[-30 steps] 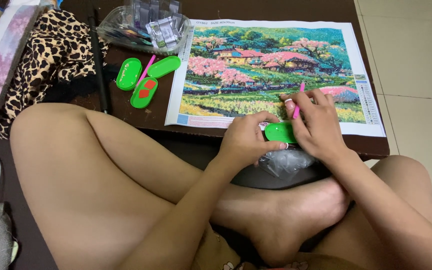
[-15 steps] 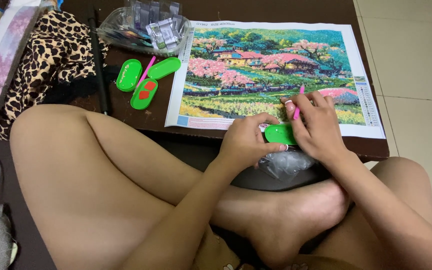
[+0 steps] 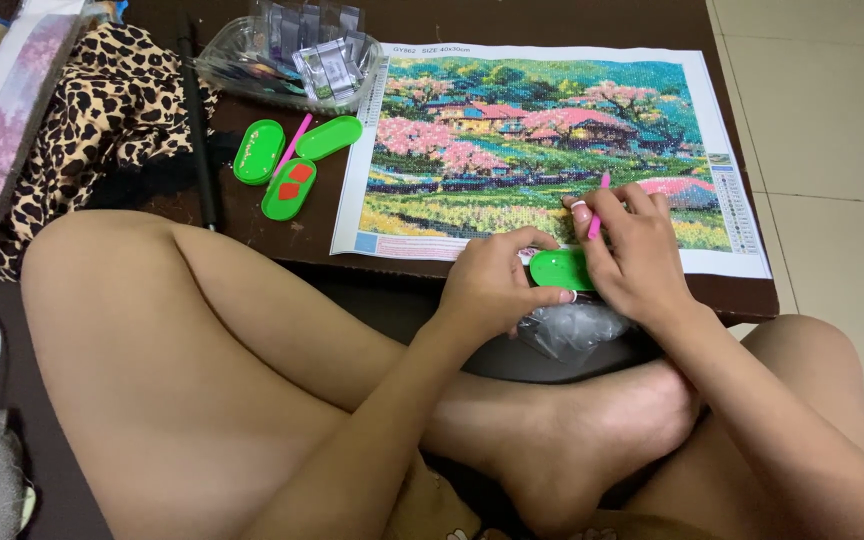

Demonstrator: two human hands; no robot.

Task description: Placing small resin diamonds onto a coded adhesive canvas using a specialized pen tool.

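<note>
Dark brown tabletop (image 3: 252, 215) fills the upper part of the frame, with pale floor tiles (image 3: 822, 120) at the right edge. At the upper left lies a leopard-print cloth (image 3: 102, 110), and a flat printed box (image 3: 2, 130) overlaps its left side. Just right of the cloth, a clear plastic tub (image 3: 287, 60) holds small packets. Below it, three green oval trays (image 3: 292, 165) sit close together with a pink pen (image 3: 292, 145) lying between them. A colourful landscape canvas (image 3: 552, 140) spreads across the upper centre and right.

At the canvas's lower edge, the left hand (image 3: 497, 285) has its fingers curled around a small green tray (image 3: 560, 270), gripping it by its left end. The right hand (image 3: 637, 255) sits just right of the tray, touching it, and pinches a pink stylus (image 3: 598, 212) between its fingers, upright over the canvas. A crumpled clear plastic bag (image 3: 572, 328) lies directly under both hands, above the person's crossed bare legs.
</note>
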